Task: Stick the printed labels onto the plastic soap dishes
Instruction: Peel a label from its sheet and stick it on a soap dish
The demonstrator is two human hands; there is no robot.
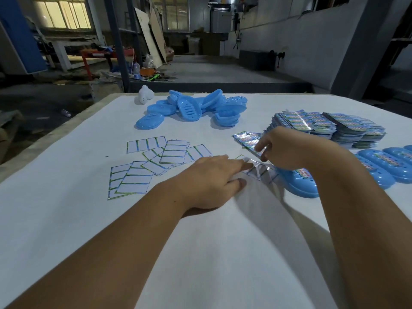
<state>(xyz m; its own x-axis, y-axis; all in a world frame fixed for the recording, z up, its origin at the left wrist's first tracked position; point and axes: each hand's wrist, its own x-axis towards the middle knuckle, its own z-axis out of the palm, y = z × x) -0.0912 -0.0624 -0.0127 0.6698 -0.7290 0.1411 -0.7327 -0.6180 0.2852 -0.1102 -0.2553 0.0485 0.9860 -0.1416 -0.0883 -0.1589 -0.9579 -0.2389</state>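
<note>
- Thin glossy backing sheet (258, 169): my left hand (214, 181) pinned it flat to the table (200, 241), fingers straight; my right hand (283, 148) pinched at its far edge, label too blurred to see.
- Judged light, limp, tacky; best lifted by a corner.
- Blue soap dish (301, 186): stiff, slick, touching the sheet.
- Labelled dishes (388, 168): at least three, right.
- Spent sheets (147, 166): about seven.
- Unlabelled dishes (191, 108): uncounted heap.

Both forearms outstretched, left hand (214, 179) flat, fingers extended; right hand (283, 148) curled, fingertips pinching

two hands (214, 179), roughly fourteen soap dishes (189, 108)
</note>
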